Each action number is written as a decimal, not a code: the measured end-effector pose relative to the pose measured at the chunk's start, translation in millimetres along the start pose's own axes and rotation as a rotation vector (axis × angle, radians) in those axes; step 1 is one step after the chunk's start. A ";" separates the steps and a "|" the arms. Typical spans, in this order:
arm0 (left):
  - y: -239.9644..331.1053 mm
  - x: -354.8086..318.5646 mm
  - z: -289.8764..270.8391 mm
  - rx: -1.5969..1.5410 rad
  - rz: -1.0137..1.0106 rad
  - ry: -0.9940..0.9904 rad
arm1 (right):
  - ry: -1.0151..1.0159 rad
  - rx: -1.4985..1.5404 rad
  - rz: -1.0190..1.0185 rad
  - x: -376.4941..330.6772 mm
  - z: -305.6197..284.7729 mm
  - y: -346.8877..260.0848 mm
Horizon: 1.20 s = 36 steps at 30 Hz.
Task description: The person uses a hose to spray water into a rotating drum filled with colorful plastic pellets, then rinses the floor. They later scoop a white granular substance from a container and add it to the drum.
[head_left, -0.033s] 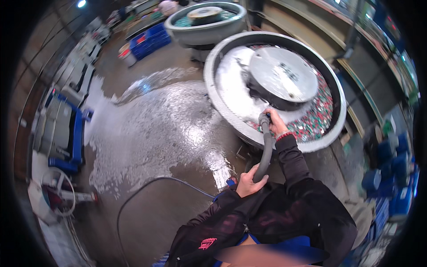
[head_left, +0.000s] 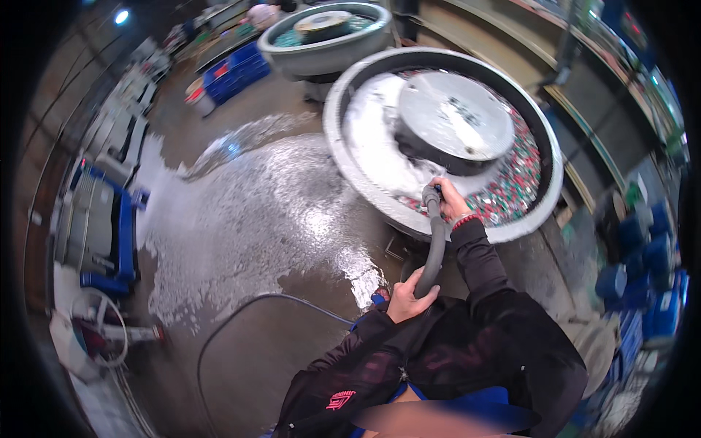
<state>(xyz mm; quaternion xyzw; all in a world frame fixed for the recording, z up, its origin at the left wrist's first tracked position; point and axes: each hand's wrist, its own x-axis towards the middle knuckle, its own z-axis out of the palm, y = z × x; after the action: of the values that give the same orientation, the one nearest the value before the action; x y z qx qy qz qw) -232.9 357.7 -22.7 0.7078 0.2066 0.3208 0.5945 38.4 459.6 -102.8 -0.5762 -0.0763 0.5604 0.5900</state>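
Observation:
My right hand (head_left: 454,200), a red beaded bracelet at its wrist, grips the grey end of a thick hose (head_left: 437,252) over the near rim of a large round tub (head_left: 334,139). My left hand (head_left: 411,298) is wrapped round the same hose lower down, close to my body. White foam (head_left: 372,142) covers the tub's left part. Small red, green and silver pieces (head_left: 522,179) fill its right side. A round grey hub (head_left: 456,117) rises in the middle. Whether water leaves the hose is too blurred to tell.
Foam and water (head_left: 248,212) spread over the floor at left. A thin dark hose (head_left: 241,310) curves across it. A second round tub (head_left: 321,58) and blue crates (head_left: 237,71) stand behind. Machines (head_left: 91,223) line the left; blue containers (head_left: 610,281) stand at right.
The view has shifted slightly, so the tubs and crates appear a little farther left and up. Both hands keep their hold on the hose.

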 end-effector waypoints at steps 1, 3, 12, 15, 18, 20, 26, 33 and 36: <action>1.5 -1.2 8.7 -0.037 -0.068 -0.045 | 0.002 0.007 0.020 -3.2 -24.0 5.1; 3.5 -0.8 32.4 -0.037 -0.070 -0.133 | 0.043 0.022 0.045 -16.1 -71.5 11.0; 9.1 4.0 178.4 -0.029 0.172 -0.308 | 0.066 0.274 -0.156 -123.0 -230.6 -48.4; 14.0 -9.0 224.2 -0.049 0.208 -0.309 | 0.080 0.224 -0.187 -140.2 -259.1 -67.5; 21.4 -29.8 267.5 -0.033 0.192 -0.152 | -0.002 0.150 -0.136 -144.1 -265.0 -66.1; 27.5 -46.4 287.3 -0.004 0.106 -0.051 | -0.132 0.139 0.001 -143.4 -250.0 -57.4; 49.4 -92.9 325.5 0.083 0.036 0.229 | -0.429 -0.005 0.066 -154.5 -164.8 -48.4; 56.1 -108.7 350.9 0.131 0.088 0.323 | -0.393 -0.097 0.083 -183.9 -164.0 -44.9; 55.3 -108.9 354.8 0.165 0.177 0.323 | -0.470 -0.047 0.063 -184.4 -169.6 -47.8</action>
<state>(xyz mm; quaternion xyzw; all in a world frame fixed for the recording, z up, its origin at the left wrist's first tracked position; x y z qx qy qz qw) -66.7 21.3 -22.5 0.7088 0.2616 0.4633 0.4631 124.2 234.6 -18.7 -0.4455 -0.2068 0.6953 0.5246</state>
